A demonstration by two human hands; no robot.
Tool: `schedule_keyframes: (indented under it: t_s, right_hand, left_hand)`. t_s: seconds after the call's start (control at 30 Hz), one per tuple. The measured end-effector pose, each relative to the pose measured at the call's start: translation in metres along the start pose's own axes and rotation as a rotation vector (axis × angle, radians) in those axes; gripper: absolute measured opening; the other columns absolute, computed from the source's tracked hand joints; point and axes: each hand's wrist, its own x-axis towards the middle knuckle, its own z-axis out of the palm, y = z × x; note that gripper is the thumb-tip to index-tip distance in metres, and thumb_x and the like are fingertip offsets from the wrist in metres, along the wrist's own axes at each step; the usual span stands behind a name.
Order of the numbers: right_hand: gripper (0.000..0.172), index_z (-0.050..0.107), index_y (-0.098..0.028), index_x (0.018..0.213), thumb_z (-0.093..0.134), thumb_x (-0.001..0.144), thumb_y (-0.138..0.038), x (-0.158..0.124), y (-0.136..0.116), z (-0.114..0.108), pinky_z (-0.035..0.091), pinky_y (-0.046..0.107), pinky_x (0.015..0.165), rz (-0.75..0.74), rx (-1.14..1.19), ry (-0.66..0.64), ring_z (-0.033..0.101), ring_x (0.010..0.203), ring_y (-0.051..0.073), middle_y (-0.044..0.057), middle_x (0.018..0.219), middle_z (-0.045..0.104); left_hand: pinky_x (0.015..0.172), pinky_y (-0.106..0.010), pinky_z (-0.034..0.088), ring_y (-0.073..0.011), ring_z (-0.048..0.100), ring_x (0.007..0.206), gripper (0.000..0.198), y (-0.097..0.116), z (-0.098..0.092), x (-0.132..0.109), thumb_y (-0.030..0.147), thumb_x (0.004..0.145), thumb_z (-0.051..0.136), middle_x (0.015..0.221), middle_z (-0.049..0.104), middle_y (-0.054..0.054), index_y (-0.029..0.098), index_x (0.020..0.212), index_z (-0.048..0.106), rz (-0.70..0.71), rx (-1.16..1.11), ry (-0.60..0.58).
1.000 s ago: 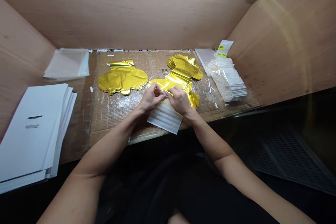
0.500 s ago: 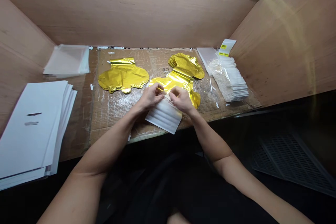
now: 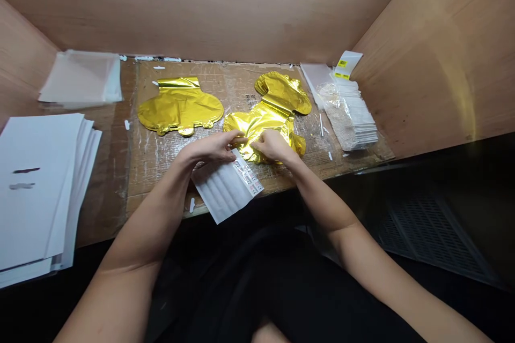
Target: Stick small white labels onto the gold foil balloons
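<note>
- Your left hand [image 3: 219, 147] pinches the white packet [image 3: 221, 187] near its top edge.
- Packet slants below that hand, lower corner past the front edge of the desk [image 3: 140, 177].
- Your right hand [image 3: 273, 146], fingers curled, is over the right gold foil stack [image 3: 261, 118]; can't tell if it's gripping.
- Left gold foil stack [image 3: 181, 107] lies beyond your left hand.
- Gap between your right hand and the white bundle [image 3: 364, 123].

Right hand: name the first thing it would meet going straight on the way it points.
Most likely the gold foil stack, just ahead of and beneath the right hand, then the left hand close beyond. Depth is unclear; it may already touch the foil.
</note>
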Motion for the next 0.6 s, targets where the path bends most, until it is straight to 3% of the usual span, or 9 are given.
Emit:
schedule_keyframes:
  t_s: [0.1, 0.17, 0.27, 0.4, 0.5, 0.6]
  right_hand:
    - [0.033, 0.068, -0.020, 0.078, 0.068, 0.098, -0.046, -0.012, 0.004, 0.002, 0.042, 0.033, 0.069, 0.067, -0.236, 0.188, 0.063, 0.075, 0.024, 0.012, 0.075, 0.070]
    - [0.028, 0.070, -0.019, 0.091, 0.065, 0.101, -0.046, -0.017, 0.009, 0.004, 0.043, 0.034, 0.076, -0.016, -0.266, 0.245, 0.065, 0.085, 0.025, 0.013, 0.092, 0.074]
    - [0.023, 0.070, -0.019, 0.096, 0.067, 0.101, -0.042, -0.016, 0.019, 0.008, 0.042, 0.032, 0.081, -0.208, -0.183, 0.177, 0.063, 0.091, 0.022, 0.009, 0.100, 0.074]
    - [0.022, 0.068, -0.018, 0.087, 0.059, 0.102, -0.032, -0.007, 0.029, 0.007, 0.039, 0.027, 0.076, -0.206, 0.005, 0.080, 0.057, 0.080, 0.016, 0.003, 0.088, 0.070]
    - [0.024, 0.066, -0.018, 0.083, 0.058, 0.099, -0.033, 0.000, 0.028, -0.008, 0.038, 0.026, 0.068, -0.161, 0.199, 0.006, 0.052, 0.070, 0.014, -0.001, 0.074, 0.063]
    - [0.019, 0.064, -0.018, 0.083, 0.061, 0.097, -0.030, 0.017, 0.027, -0.043, 0.040, 0.026, 0.062, -0.117, 0.346, -0.094, 0.049, 0.061, 0.012, -0.003, 0.067, 0.058]
  left_hand:
    - [0.062, -0.026, 0.044, -0.0187, 0.064, 0.068, 0.063, -0.003, 0.001, 0.001, 0.022, 0.063, 0.078, 0.102, 0.079, -0.006, 0.023, 0.125, 0.068, 0.013, -0.018, 0.010]
    - [0.062, -0.026, 0.045, -0.0183, 0.065, 0.070, 0.062, -0.003, 0.000, 0.001, 0.020, 0.063, 0.077, 0.105, 0.079, -0.006, 0.023, 0.124, 0.069, 0.024, -0.011, 0.003]
    - [0.069, -0.026, 0.051, -0.0209, 0.072, 0.087, 0.065, 0.003, -0.004, -0.003, 0.018, 0.066, 0.076, 0.122, 0.077, -0.010, 0.023, 0.130, 0.068, 0.060, -0.099, -0.038]
    - [0.084, -0.029, 0.058, -0.0279, 0.071, 0.122, 0.064, 0.018, -0.012, -0.011, 0.019, 0.073, 0.079, 0.142, 0.071, -0.012, 0.026, 0.137, 0.069, 0.148, -0.283, -0.124]
    - [0.087, -0.029, 0.059, -0.0280, 0.071, 0.121, 0.061, 0.023, -0.011, -0.012, 0.018, 0.071, 0.081, 0.140, 0.073, -0.009, 0.028, 0.131, 0.074, 0.143, -0.258, -0.178]
    - [0.087, -0.029, 0.058, -0.0257, 0.073, 0.110, 0.056, 0.021, -0.005, -0.009, 0.013, 0.065, 0.081, 0.127, 0.078, -0.006, 0.027, 0.119, 0.079, 0.108, -0.158, -0.146]
